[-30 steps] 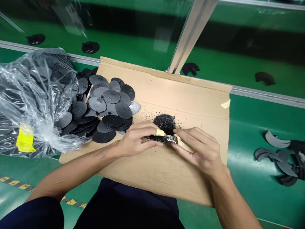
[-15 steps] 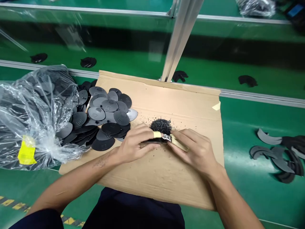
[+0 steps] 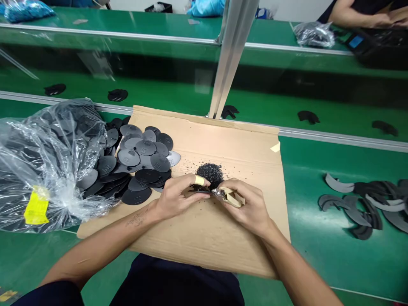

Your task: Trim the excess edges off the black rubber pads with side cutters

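Between the thumb and fingers of my left hand [image 3: 178, 193] is a thin black plastic disc [image 3: 200, 191], seen nearly edge-on. Yellow tape wraps one finger of that hand. My right hand [image 3: 247, 204] is closed around nippers [image 3: 228, 196] with pale yellowish grips, their metal jaws at the disc's right end. Just beyond both hands lies a heap of small black plastic bits [image 3: 208, 173] on the cardboard sheet [image 3: 204, 238]. To the left, many black oval discs [image 3: 146, 148] are piled on the cardboard, spilling from a clear plastic bag [image 3: 54, 157].
Curved black pieces [image 3: 360, 204] lie on the green table at the right. A metal post [image 3: 228, 63] rises behind the cardboard, beside a clear partition. Farther back, a co-worker's arms [image 3: 360, 17] show near a black bin [image 3: 379, 49]. A yellow label [image 3: 37, 206] is on the bag.
The view has tilted up and shifted, bringing a co-worker's arms into sight. My right hand has turned the nippers, whose handles now show more fully. The disc stays in my left hand.
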`<state>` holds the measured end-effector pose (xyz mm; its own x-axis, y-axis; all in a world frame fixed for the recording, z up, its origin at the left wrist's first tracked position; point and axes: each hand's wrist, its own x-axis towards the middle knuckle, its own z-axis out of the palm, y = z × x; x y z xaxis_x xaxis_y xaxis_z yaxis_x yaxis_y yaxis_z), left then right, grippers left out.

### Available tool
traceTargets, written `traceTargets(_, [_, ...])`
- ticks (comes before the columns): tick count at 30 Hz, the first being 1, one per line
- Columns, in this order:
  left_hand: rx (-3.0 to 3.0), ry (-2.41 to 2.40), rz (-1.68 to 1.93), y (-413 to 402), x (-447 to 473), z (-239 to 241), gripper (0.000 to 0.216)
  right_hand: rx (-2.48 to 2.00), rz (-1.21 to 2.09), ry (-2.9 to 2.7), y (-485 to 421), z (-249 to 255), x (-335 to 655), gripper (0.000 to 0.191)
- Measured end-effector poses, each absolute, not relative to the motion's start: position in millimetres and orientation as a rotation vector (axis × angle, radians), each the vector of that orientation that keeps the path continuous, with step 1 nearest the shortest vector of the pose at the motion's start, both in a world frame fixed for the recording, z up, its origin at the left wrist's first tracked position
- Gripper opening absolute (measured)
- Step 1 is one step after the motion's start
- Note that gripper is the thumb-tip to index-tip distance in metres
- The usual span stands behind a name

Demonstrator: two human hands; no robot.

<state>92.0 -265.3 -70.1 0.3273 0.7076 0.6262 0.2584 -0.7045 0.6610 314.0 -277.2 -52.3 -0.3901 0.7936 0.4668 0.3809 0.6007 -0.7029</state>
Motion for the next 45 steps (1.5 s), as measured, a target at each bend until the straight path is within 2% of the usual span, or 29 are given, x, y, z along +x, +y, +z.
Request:
traceTargets(4, [2.492,0.889,1.151,-262.8,87.5,-75.1,0.013,-0.811,0.316,-2.146,-280.0,-57.4,313.2,0.013])
traceTargets(8, [2.584,0.885,0.969,-261.1,83.6,-80.4,0.027,-0.774,0.560,-2.071,-279.0,-53.2,314.7,0.017])
traceTargets(10, [2.505,0.871,1.008,-261.0,83.2,-80.9,0.034,-0.839,0.642,-1.991,-276.0,-50.3,317.9,0.019])
traceTargets(12, [2.398,0.839,1.060,-261.1,83.5,-79.3,0.037,-0.923,0.565,-2.012,-271.6,-49.5,322.7,0.019])
traceTargets(16, [2.219,0.730,1.115,-261.7,84.2,-74.3,0.034,-0.924,0.372,-2.234,-264.6,-54.1,331.5,0.017])
traceTargets(27, [2.090,0.670,1.167,-264.6,87.4,-79.8,0.025,-0.946,0.166,-2.362,-265.6,-52.9,335.6,0.014])
traceTargets(31, [2.090,0.664,1.165,-265.1,87.7,-82.8,0.025,-1.002,0.089,-2.360,-269.4,-52.1,334.9,0.015])
traceTargets(36, [2.121,0.675,1.208,-264.7,89.7,-81.4,0.026,-0.991,0.174,-2.294,-271.3,-52.9,334.7,0.011])
traceTargets(39, [2.198,0.704,1.222,-265.5,90.0,-82.1,0.033,-1.044,0.077,-2.321,-269.8,-54.3,336.1,0.011])
traceTargets(45, [2.396,0.797,1.102,-264.7,87.8,-86.7,0.034,-1.079,0.058,-2.402,-262.5,-57.6,339.6,0.016])
